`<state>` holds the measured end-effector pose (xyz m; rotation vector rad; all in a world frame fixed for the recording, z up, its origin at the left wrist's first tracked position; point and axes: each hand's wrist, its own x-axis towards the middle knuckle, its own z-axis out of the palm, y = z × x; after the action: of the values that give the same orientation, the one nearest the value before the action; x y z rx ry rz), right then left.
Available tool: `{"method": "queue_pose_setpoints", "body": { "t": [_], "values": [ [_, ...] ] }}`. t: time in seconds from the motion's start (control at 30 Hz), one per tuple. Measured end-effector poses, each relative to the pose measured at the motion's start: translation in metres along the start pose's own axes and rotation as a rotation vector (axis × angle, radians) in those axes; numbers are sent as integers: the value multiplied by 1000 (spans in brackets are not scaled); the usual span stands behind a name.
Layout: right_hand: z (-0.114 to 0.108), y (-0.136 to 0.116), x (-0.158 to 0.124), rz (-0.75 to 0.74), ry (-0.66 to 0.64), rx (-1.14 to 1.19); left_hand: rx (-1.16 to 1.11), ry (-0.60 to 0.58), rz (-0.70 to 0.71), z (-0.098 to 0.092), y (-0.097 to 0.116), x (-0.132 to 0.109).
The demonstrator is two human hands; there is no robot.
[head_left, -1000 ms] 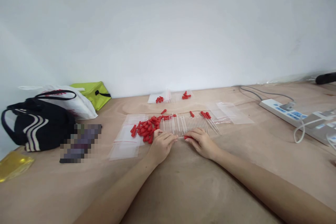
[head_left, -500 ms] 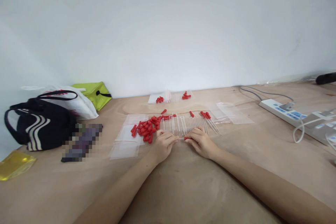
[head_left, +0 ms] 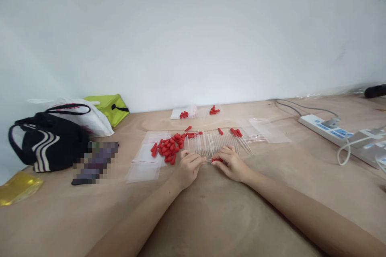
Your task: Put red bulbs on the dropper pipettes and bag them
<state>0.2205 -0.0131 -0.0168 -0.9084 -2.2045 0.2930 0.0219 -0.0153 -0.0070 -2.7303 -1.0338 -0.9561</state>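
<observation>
My left hand (head_left: 188, 166) and my right hand (head_left: 231, 164) rest close together on the wooden table (head_left: 211, 217), fingertips nearly meeting. The left hand pinches the end of a thin clear tube (head_left: 208, 160). The right hand pinches a small red cap (head_left: 217, 160) at that tube's other end. Just beyond the hands lies a row of several clear tubes (head_left: 215, 142). A heap of red caps (head_left: 168, 147) sits to the left of the row, close to my left hand.
Small clear zip bags (head_left: 146, 160) lie left of the caps and more (head_left: 265, 129) at the right. Two packed bags with red caps (head_left: 196, 111) sit near the wall. A black striped bag (head_left: 48, 142), white and green bags stand at left. Power strips (head_left: 340, 132) with cables lie at right.
Both hands stayed in place with only slight finger movement; the red cap and tube end remain pinched between them. The view shifted a little to the left.
</observation>
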Motion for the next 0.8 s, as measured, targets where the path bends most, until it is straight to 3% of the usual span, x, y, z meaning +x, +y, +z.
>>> {"method": "queue_pose_setpoints", "body": {
  "t": [0.3, 0.8],
  "values": [
    [-5, 3, 5, 34, 89, -165, 52, 82, -57, 2, -10, 3],
    [0, 5, 5, -108, 54, -231, -1, 83, -23, 2, -1, 4]
  ]
}}
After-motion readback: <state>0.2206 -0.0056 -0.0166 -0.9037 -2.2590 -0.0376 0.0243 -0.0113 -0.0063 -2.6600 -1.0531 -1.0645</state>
